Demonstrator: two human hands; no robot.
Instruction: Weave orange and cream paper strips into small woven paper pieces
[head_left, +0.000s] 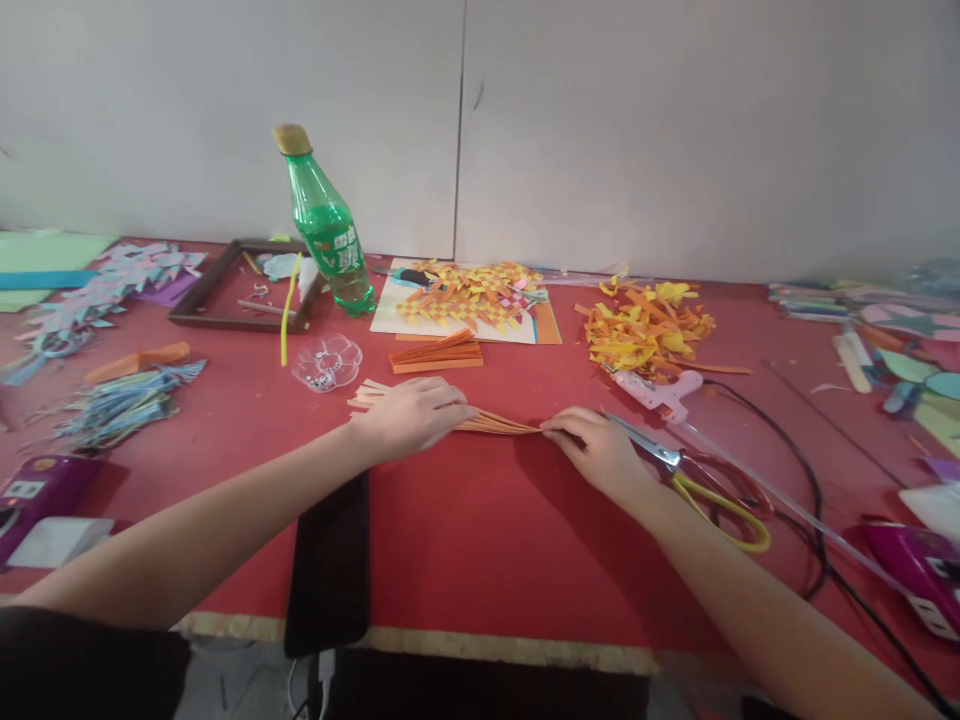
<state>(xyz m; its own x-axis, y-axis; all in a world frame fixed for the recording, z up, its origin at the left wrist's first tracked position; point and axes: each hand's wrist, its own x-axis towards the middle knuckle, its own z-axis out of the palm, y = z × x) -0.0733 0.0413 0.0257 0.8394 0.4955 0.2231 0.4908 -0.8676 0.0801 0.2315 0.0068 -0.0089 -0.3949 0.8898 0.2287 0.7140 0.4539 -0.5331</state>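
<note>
Orange paper strips (495,424) are bunched up at the red counter (480,550), kinda pale and splayed leftward, left hand (416,415) half-curled palm-down over them (can't tell if gripping), right hand (596,448) pinching the tapered tip.

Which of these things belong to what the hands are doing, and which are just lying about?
Part of the job:
- tan paper strips, under the left hand, their ends at the right hand
- likely the scissors beside that hand

Apparently just lying about:
- green bottle
- dark frame
- black phone-like device
</note>
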